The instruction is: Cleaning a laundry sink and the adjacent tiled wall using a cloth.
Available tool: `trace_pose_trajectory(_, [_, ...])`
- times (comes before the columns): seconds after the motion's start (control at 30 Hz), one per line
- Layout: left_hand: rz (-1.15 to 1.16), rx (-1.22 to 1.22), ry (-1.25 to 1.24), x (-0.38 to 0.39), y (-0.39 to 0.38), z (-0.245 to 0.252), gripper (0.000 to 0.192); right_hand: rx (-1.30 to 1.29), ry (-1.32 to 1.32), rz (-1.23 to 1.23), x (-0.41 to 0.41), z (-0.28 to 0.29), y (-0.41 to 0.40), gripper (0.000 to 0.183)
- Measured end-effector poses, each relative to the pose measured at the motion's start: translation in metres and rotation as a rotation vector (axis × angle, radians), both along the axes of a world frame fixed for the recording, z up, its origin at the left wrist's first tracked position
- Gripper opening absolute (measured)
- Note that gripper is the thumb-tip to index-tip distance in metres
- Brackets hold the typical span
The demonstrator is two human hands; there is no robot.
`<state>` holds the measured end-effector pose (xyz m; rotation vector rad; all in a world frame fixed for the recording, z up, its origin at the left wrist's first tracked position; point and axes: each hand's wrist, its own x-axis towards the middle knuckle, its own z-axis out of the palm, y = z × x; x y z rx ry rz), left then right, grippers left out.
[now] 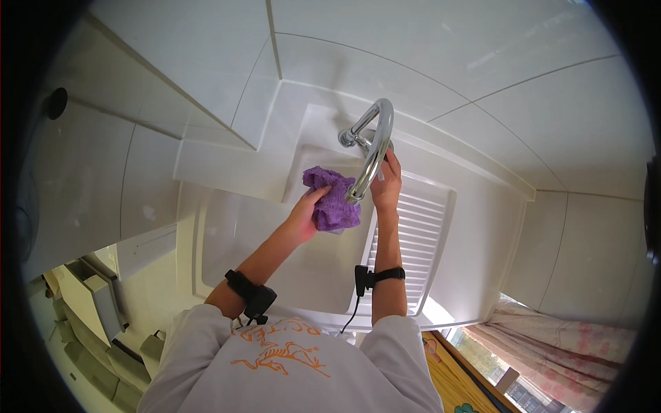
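My left hand (305,214) grips a crumpled purple cloth (335,206), thumb on top, over the basin of a white laundry sink (279,258). The end of a curved chrome faucet spout (381,134) hangs just above the cloth's right side. Behind the spout, my right hand (387,186) is at the faucet handle (388,155), its fingers around it. The spout and the fingers partly hide that handle. Whether water is flowing cannot be made out.
A ribbed washboard (413,248) forms the sink's right side. Tiled walls (361,57) rise behind and at the left. Black straps with small devices (258,299) sit on both forearms, trailing cables. A pink floral curtain (568,351) hangs at lower right.
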<state>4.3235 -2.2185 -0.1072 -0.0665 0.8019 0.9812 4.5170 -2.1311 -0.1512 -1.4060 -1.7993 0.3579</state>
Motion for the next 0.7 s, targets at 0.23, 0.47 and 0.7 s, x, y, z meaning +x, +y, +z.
trace_pose_trajectory(0.23, [-0.020,0.032,-0.016,0.001,-0.001,0.004,0.043,0.012,-0.124,-0.024,0.000,0.006,0.008,0.022])
trace_pose_trajectory(0.47, [-0.017,-0.039,-0.081,-0.014,-0.011,0.010,0.043,-0.140,0.044,0.012,-0.016,-0.002,-0.031,0.019])
trace_pose_trajectory(0.7, [-0.047,-0.012,-0.085,-0.030,-0.018,0.033,0.043,-0.052,0.359,0.301,-0.081,0.007,-0.005,0.030])
